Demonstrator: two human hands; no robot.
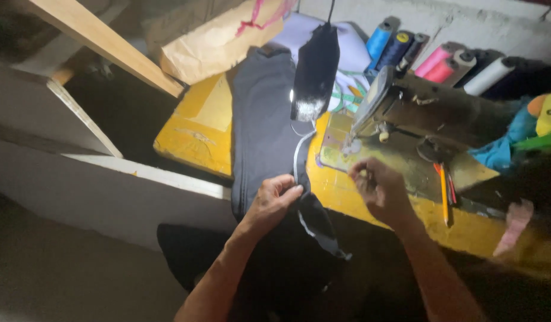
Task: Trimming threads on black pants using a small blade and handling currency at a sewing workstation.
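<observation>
A dark grey garment (262,128) lies across the yellow sewing table (195,137) and hangs over its front edge. My left hand (274,200) pinches the garment's edge together with a thin white strip (299,155) that runs up toward the machine. My right hand (380,189) hovers just in front of the sewing machine's needle area (353,146), fingers closed around something small and pale that I cannot make out. The old dark sewing machine (430,107) stands at the right.
A black lamp (314,71) hangs over the fabric. Several thread spools (442,62) in blue, pink and white lie behind the machine. A pencil (443,191) rests on the machine bed. A brown paper package (218,42) and a wooden beam (108,45) sit at upper left.
</observation>
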